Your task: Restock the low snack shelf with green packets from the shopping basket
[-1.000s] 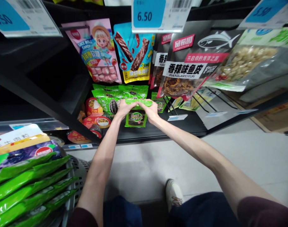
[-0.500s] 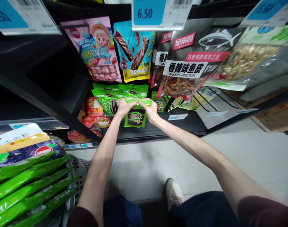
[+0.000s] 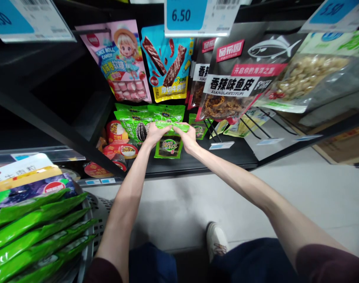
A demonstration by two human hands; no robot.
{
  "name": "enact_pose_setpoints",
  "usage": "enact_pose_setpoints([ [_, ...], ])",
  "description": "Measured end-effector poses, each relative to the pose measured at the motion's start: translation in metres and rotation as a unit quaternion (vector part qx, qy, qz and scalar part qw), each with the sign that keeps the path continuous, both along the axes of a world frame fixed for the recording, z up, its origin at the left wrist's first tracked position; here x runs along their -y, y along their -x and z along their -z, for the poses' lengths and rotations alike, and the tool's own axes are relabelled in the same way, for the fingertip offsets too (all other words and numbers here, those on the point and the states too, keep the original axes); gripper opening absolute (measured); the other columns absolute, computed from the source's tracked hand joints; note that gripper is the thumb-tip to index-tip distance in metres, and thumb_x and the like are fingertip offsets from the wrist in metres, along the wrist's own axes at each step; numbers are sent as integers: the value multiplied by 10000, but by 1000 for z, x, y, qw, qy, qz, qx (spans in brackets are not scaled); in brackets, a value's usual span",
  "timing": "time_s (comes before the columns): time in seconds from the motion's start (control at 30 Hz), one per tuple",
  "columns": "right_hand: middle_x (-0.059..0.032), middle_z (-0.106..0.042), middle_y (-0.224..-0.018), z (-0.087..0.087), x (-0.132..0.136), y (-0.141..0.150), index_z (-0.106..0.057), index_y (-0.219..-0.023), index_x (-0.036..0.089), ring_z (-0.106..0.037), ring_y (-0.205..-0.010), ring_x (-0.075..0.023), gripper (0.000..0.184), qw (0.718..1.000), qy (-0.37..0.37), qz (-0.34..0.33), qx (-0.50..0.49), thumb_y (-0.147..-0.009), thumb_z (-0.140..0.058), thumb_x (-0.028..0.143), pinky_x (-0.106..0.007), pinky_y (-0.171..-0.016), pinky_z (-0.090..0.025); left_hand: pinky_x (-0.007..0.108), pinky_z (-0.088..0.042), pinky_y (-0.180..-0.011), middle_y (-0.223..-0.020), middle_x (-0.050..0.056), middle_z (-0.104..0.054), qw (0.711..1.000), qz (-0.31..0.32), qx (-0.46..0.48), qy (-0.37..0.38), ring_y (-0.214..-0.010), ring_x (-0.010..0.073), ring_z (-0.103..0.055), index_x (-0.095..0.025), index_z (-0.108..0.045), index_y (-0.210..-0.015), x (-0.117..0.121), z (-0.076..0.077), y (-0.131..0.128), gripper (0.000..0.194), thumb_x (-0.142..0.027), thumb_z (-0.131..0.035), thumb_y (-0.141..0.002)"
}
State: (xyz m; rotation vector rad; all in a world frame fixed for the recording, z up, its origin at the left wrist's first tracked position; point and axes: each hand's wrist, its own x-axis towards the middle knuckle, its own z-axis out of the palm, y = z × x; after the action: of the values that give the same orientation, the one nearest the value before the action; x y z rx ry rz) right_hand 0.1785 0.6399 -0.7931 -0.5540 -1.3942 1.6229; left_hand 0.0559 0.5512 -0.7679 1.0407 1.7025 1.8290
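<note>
Both my hands grip the top edge of a green snack bag with a dark front (image 3: 169, 148), low on the rack. My left hand (image 3: 156, 134) closes on its upper left corner, and my right hand (image 3: 187, 137) closes on its upper right. The bag hangs upright between them, just above the bottom shelf. Right behind my left hand are green bags of sunflower seeds (image 3: 132, 125). Another green bag with a dark front (image 3: 200, 127) shows beyond my right hand. Fingers behind the bag's top are mostly hidden.
A grey basket (image 3: 97, 208) with several green bags (image 3: 41, 232) stands at lower left. Above my hands hang a pink candy bag (image 3: 123, 63), a blue beef snack bag (image 3: 167, 63) and fish skin bags (image 3: 244, 74). Bare metal hooks (image 3: 250, 125) stick out at right. Red tubs (image 3: 120, 150) sit left.
</note>
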Motion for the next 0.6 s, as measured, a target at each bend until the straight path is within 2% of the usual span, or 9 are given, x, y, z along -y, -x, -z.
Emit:
enact_pose_setpoints([
  [0.3,-35,-723,-973,1,0,0,-692,-887,190,-659,-899,-192,379,1000,-5,5,5,-616,-856,399,-340,-881,-534,259,-440,-598,-680,28,-647,1000,0,-16,7,-607,133,-551,-138,-658,-696,0,2,2,295,-376,-818,-626],
  [0.6,-33,-722,-969,0,0,-1,-688,-885,193,-659,-889,-192,388,1000,-3,6,12,-614,-853,416,-341,-871,-537,265,-457,-614,-712,39,-674,1000,0,-12,7,-618,140,-566,-134,-677,-718,-1,2,2,305,-376,-833,-617],
])
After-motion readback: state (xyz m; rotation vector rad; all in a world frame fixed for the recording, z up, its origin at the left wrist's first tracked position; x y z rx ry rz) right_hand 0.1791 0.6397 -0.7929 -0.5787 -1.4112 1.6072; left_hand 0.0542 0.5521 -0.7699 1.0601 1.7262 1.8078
